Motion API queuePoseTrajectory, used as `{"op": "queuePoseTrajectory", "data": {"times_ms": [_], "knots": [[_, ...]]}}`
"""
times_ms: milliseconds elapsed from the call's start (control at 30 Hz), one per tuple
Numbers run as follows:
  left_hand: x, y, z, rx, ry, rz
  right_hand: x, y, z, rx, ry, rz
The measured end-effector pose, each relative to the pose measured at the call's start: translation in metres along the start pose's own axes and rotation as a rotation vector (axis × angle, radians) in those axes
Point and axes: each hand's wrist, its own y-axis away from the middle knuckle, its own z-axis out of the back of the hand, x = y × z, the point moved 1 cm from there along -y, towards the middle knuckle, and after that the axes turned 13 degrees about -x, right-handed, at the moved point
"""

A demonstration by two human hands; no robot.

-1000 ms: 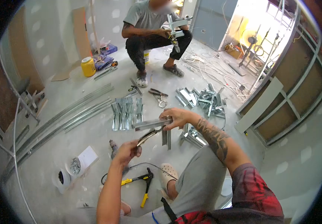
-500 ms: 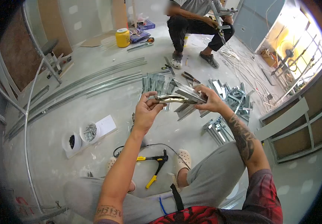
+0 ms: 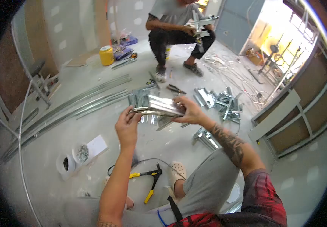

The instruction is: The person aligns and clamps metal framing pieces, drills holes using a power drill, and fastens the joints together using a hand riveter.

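My left hand (image 3: 127,126) is closed on the handles of silvery pliers (image 3: 146,111), which look like locking pliers. Their jaws reach the cut metal channel pieces (image 3: 163,104), though the contact itself is hard to make out. Around the right end of those pieces, my right hand (image 3: 190,112) is wrapped. Below my hands, a black and yellow hand riveter (image 3: 155,173) lies on the floor by my shoe. Several short cut channels (image 3: 138,97) lie just beyond my left hand, with another pile (image 3: 227,104) off to the right.
Two white tubs hold silvery fasteners (image 3: 82,153) and black screws (image 3: 65,164). Long metal channels (image 3: 95,89) stretch across the left floor. Ahead squats another person (image 3: 178,34) holding metal pieces. Pliers (image 3: 176,89), a yellow jar (image 3: 106,55) and white cables (image 3: 224,66) lie about.
The view has shifted, so most things sit further left and the background lower. The channel pieces are tilted differently, with their shiny face turned up; both hands keep their grip.
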Motion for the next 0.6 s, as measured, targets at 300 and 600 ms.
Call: {"op": "queuePoseTrajectory", "data": {"times_ms": [300, 600], "knots": [[0.016, -0.01, 0.021, -0.269, 0.396, 0.461, 0.025, 0.01, -0.041, -0.017, 0.047, -0.064], [0.031, -0.02, 0.037, -0.269, 0.347, 0.475, 0.037, 0.009, -0.052, 0.075, 0.102, -0.118]]}}
